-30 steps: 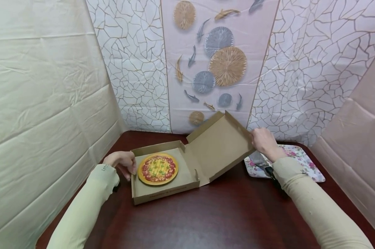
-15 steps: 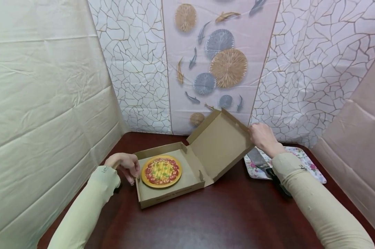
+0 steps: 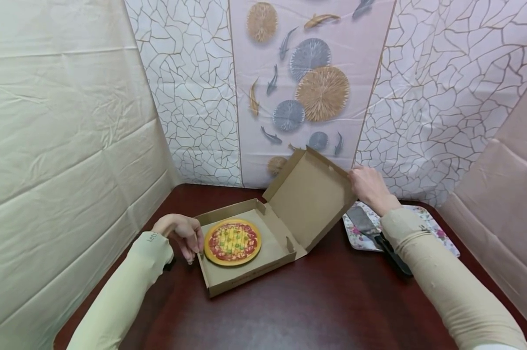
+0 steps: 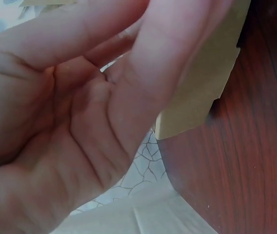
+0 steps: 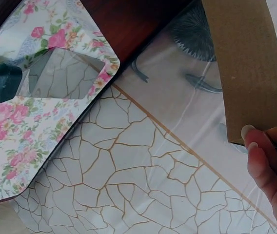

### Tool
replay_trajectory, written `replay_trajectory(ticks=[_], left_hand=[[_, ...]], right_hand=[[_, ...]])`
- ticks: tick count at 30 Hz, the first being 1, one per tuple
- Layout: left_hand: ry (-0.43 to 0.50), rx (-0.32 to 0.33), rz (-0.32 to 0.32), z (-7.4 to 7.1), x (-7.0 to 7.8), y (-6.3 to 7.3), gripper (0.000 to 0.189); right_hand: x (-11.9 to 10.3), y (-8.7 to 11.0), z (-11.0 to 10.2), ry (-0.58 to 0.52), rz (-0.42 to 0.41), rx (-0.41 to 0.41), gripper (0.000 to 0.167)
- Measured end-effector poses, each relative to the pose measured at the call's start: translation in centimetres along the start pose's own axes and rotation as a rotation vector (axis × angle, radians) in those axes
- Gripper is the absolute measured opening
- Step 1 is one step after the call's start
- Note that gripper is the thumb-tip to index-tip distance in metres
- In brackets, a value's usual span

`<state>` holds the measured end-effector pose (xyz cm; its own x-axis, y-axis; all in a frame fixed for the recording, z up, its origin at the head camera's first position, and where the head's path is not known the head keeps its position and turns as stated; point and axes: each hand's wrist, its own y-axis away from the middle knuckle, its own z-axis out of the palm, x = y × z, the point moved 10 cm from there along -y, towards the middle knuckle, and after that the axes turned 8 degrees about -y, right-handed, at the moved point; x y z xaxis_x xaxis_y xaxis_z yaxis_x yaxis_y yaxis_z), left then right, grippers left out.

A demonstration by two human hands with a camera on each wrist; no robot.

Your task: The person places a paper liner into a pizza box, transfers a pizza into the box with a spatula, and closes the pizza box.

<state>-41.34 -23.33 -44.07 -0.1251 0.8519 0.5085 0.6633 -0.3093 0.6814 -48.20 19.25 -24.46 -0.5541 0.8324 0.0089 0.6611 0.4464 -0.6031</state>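
A cardboard pizza box (image 3: 270, 233) lies on the table with its lid (image 3: 309, 197) tilted up at the right. Inside the base, towards its left side, is a round toy-looking pizza (image 3: 233, 242) with a yellow rim. My left hand (image 3: 184, 236) pinches the left wall of the base; in the left wrist view the palm (image 4: 75, 117) hides the contact. With the fingertips, my right hand (image 3: 369, 188) grips the free edge of the lid. In the right wrist view, thumb and fingers hold a corner of the cardboard flap (image 5: 250, 73).
Behind the right wrist lies a floral tray (image 3: 425, 221), and a metal spatula (image 3: 361, 218) with a dark handle rests across its left edge. Patterned cloth (image 3: 202, 97) hangs behind the dark red table (image 3: 289, 311), and plain cloth hangs at both sides.
The box has slid and turned slightly to the right with the pizza in it. The lid stands a little steeper, and my right hand has risen slightly with it.
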Motion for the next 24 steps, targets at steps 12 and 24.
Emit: replay_trajectory(ticks=[12, 24], left_hand=[[0.065, 0.021, 0.040, 0.6, 0.3, -0.3, 0.014], [0.063, 0.047, 0.041, 1.0, 0.7, -0.2, 0.009]], right_hand=[[-1.4, -0.9, -0.6, 0.024, -0.059, 0.038, 0.016], [-1.8, -1.1, -0.5, 0.051, -0.075, 0.041, 0.014]])
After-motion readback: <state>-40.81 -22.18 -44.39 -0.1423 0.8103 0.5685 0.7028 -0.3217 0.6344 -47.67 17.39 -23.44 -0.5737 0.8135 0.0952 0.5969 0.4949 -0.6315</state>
